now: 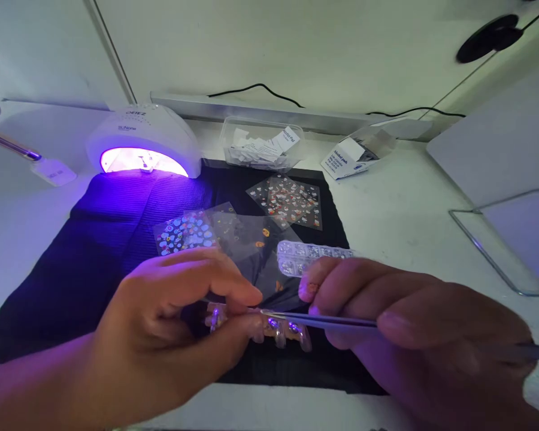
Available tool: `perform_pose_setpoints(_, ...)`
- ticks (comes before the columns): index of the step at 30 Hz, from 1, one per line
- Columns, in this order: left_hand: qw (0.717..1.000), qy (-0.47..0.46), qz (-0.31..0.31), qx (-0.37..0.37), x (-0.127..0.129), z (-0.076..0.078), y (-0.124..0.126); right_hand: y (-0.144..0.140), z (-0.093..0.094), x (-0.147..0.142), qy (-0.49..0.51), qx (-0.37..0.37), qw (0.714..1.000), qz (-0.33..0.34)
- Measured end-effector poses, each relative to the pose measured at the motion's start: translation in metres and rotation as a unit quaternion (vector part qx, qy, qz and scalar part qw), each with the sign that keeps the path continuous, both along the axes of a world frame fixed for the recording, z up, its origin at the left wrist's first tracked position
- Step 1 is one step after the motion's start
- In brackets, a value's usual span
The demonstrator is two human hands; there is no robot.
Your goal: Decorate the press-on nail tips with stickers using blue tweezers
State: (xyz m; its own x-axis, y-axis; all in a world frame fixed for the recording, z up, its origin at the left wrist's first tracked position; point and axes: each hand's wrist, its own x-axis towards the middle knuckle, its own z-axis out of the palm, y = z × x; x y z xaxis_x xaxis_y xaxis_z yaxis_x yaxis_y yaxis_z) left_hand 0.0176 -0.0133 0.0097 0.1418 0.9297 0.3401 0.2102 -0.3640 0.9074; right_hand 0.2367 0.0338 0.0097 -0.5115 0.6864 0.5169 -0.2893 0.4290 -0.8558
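Note:
My left hand pinches a strip carrying several glossy false nails between thumb and index finger. Part of the strip is hidden behind those fingers. A pair of tweezers lies in my right hand, its fingers closed round the shaft. The tweezer tips meet the strip close to my left fingertips; whether they grip something small I cannot tell. Just beyond my right hand sits a clear compartment case with small shiny pieces. A transparent sticker sheet with a few orange motifs lies behind the nails.
A lit nail lamp glows purple at the back left, on the edge of a black cloth. More sticker sheets lie there. Behind them are a clear tub of pad packets and an alcohol pad box. A metal stand is at right.

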Motion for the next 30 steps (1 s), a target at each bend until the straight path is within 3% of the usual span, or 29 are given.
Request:
perform_pose_setpoints(15, 1.000, 0.014, 0.009, 0.010, 0.000, 0.000, -0.001, 0.000, -0.005, 0.000, 0.031, -0.058, 0.998, -0.015)
perform_pose_setpoints(23, 1.000, 0.016, 0.007, 0.023, -0.002, -0.002, -0.002, 0.002, 0.000, -0.003, 0.016, 0.000, 1.000, -0.017)
perform_pose_setpoints(30, 0.999, 0.020, -0.010, 0.032, -0.003, -0.001, -0.002, -0.005, -0.001, -0.010, 0.036, -0.005, 0.996, -0.080)
